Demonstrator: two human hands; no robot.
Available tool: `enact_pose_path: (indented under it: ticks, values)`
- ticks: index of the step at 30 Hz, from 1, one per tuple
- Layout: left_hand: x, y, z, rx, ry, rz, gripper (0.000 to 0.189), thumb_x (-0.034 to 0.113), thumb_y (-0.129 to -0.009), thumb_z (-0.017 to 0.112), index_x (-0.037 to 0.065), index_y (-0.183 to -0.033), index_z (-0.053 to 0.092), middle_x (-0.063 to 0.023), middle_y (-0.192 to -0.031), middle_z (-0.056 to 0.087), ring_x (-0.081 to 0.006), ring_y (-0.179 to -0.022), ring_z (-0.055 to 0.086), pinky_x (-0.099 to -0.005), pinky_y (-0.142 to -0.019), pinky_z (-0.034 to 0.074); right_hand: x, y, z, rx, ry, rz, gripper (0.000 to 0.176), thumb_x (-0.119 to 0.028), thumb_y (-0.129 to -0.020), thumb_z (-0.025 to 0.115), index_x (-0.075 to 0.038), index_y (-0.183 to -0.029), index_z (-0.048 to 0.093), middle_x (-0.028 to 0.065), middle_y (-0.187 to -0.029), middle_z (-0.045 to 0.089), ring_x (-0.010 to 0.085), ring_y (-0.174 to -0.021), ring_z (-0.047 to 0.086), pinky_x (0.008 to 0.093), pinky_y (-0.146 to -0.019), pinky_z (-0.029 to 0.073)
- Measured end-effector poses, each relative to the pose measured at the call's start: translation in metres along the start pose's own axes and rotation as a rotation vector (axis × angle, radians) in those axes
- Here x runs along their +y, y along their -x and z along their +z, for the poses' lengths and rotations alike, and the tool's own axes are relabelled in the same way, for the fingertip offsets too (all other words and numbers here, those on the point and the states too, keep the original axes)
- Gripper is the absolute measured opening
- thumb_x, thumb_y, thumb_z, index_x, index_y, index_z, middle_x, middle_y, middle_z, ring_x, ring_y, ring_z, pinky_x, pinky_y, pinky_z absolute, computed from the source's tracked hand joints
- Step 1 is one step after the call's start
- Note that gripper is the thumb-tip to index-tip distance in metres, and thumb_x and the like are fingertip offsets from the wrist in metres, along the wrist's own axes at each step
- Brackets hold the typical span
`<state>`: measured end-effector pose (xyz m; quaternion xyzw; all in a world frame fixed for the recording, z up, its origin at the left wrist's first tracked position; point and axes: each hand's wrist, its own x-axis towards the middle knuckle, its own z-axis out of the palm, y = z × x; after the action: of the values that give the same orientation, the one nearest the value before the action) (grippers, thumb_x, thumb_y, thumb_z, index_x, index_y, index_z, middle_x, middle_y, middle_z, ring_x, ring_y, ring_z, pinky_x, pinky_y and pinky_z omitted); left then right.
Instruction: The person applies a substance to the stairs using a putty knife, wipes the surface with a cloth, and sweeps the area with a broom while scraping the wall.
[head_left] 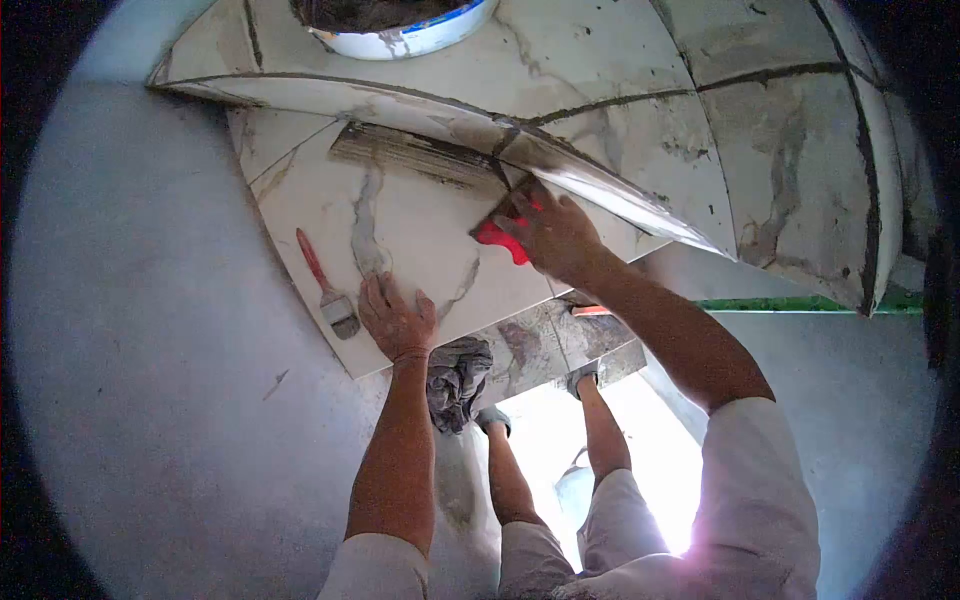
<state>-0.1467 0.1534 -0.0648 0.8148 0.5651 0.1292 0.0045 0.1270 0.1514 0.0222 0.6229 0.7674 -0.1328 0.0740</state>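
My right hand is closed around a red scraper, whose edge rests near the dark joint under the stair nosing. Dark streaks of wet grout run along the back of the marbled tile tread, to the left of the tool. My left hand lies on the same tread with its fingers spread and holds nothing. Just left of it lies a paintbrush with a red handle and pale bristles with dark tips.
A white bucket with a blue rim and dark contents stands on the step above. A crumpled dark rag hangs over the tread's front edge. An orange-handled item lies on the lower step. A wall borders the left side.
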Motion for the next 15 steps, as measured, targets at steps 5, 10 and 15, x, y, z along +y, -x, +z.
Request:
enact_pose_path:
  ticks: [5, 10, 15]
  values:
    - [-0.002, 0.001, 0.001, -0.035, 0.011, -0.022, 0.056, 0.030, -0.075, 0.060, 0.002, -0.122, 0.045, -0.0208, -0.129, 0.042, -0.0391, -0.121, 0.039, -0.0525, -0.099, 0.033, -0.034, -0.011, -0.021, 0.134, -0.031, -0.032, 0.036, -0.021, -0.076, 0.058, -0.015, -0.111, 0.055, 0.0139, -0.116, 0.050, 0.0310, -0.110, 0.046, 0.0418, -0.076, 0.046]
    - [-0.001, 0.000, -0.001, -0.074, 0.041, -0.051, 0.057, 0.029, -0.075, 0.059, 0.001, -0.122, 0.044, -0.0211, -0.129, 0.041, -0.0395, -0.121, 0.039, -0.0525, -0.101, 0.030, -0.081, -0.113, -0.031, 0.154, -0.174, 0.029, 0.038, -0.021, -0.083, 0.053, -0.012, -0.119, 0.054, 0.0184, -0.117, 0.050, 0.0314, -0.103, 0.048, 0.0427, -0.079, 0.045]
    - [-0.006, 0.001, 0.006, 0.008, 0.057, 0.011, 0.057, 0.033, -0.077, 0.056, 0.001, -0.123, 0.045, -0.0223, -0.129, 0.041, -0.0415, -0.119, 0.039, -0.0541, -0.099, 0.032, -0.107, -0.180, -0.057, 0.042, -0.263, 0.207, 0.036, -0.020, -0.088, 0.045, -0.004, -0.119, 0.053, 0.0188, -0.106, 0.056, 0.0324, -0.097, 0.049, 0.0429, -0.078, 0.044]
